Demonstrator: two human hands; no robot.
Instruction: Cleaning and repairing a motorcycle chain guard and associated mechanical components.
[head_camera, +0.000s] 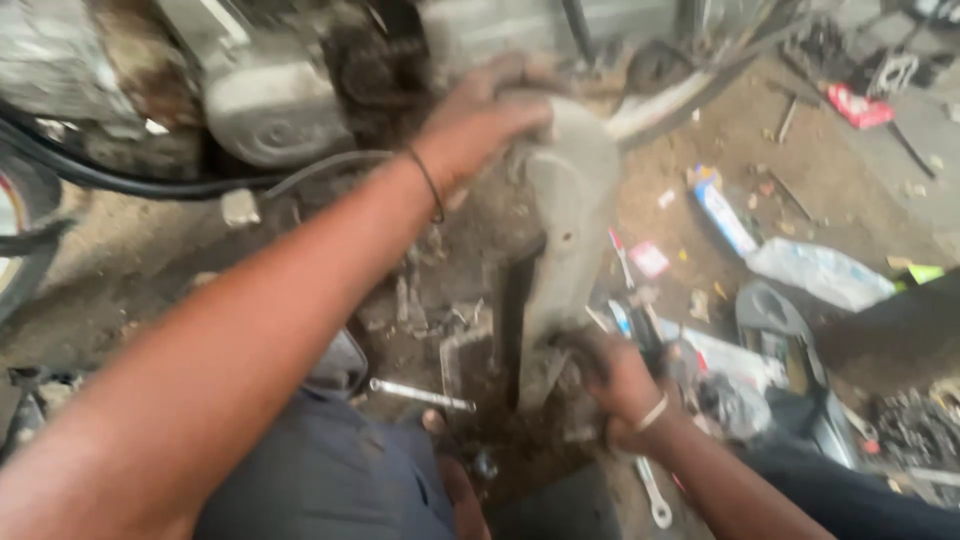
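Grey cover (570, 230), a long, dusty metal casing, is held upright over the dirt floor (130, 270), in the middle of the view, just in front of an engine (265, 110). Its rounded top end is gripped by the left hand (480, 115), whose fingers are wrapped over the top edge; a thin dark band is worn on that wrist. Its narrow lower end is gripped by the right hand (615, 385), fingers closed around it from below; a pale bangle is worn on that wrist. Both grips are thus clamped on the cover, one at each end.

A dark upright part (507, 330) is seen just left of the cover's lower half, touching or nearly touching it; which cannot be told through the blur. A chrome spanner (420, 394) lies on the floor to the left of the lower end, near a knee in dark trousers (320, 470). A second spanner (655, 495) lies below the right wrist. A screwdriver (622, 262) lies just right of the cover, with a small pink packet (650, 258) beside it. Further right, a blue and white box (725, 212) and a clear plastic bag (820, 272) lie on the floor, well apart from the hands. A red packet (858, 108) is seen at the upper right. A black cable (120, 180) runs under the engine at the left.
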